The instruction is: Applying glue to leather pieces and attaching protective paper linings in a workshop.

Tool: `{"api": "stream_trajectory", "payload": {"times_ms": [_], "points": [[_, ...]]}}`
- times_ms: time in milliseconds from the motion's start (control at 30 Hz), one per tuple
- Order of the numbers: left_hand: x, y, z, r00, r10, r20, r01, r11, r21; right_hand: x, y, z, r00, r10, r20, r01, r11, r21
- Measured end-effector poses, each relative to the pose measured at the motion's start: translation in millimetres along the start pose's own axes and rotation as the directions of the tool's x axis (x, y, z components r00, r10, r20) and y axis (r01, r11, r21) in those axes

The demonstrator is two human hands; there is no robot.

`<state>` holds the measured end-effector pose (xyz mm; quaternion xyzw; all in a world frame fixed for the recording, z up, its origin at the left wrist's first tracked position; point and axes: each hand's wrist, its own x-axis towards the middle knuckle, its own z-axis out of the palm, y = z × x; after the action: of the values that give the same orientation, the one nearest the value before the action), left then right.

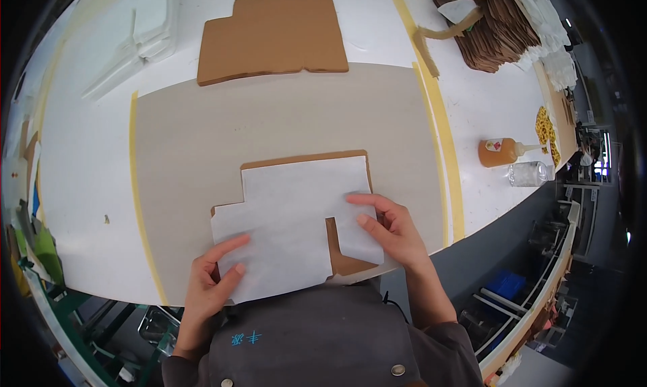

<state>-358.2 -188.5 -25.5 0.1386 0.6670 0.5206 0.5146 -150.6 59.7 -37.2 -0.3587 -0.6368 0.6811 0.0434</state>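
Observation:
A white sheet with an L-shaped gap near its right lies over a brown cardboard piece at the table's front. My left hand rests at the sheet's left side, index finger and thumb apart on top, other fingers curled by the edge. My right hand rests likewise on the sheet's right part, index finger and thumb apart, other fingers bent at the edge. Both hands appear open, touching the sheet. Beyond them, another brown cardboard piece of similar notched shape lies on the table.
A grey work mat with yellow tape borders covers the middle table. Stacked white pieces lie back left, a brown bundle back right. An amber bottle and clear bottle lie right. Green and grey scraps hang at far left.

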Motion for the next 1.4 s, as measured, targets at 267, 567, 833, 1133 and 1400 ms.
{"api": "stream_trajectory", "payload": {"times_ms": [267, 567, 833, 1133, 1400], "points": [[4.9, -0.7, -1.1, 1.0, 0.017, 0.016, -0.017, 1.0, 0.018, -2.3, 3.8, -1.3, 0.997, -0.036, -0.066, 0.035, 0.999, -0.011], [1.0, -3.6, -0.1, 0.999, 0.036, -0.016, -0.035, 0.998, 0.05, 0.8, 1.9, 2.6, 1.0, -0.031, -0.005, 0.031, 0.999, 0.033], [-3.4, 14.1, 0.8, 1.0, -0.016, 0.004, 0.016, 0.998, 0.056, -4.4, -6.0, -3.0, 0.999, -0.013, -0.035, 0.011, 0.999, -0.042], [-18.8, 8.5, 1.2, 0.994, -0.079, -0.071, 0.084, 0.994, 0.075, -25.9, -27.7, -6.1, 0.986, 0.144, 0.088, -0.128, 0.977, -0.171], [-16.9, -0.2, -7.5, 0.997, -0.044, -0.068, 0.055, 0.985, 0.166, -30.3, -16.9, -16.8, 0.972, 0.234, -0.015, -0.233, 0.956, -0.18]]}}
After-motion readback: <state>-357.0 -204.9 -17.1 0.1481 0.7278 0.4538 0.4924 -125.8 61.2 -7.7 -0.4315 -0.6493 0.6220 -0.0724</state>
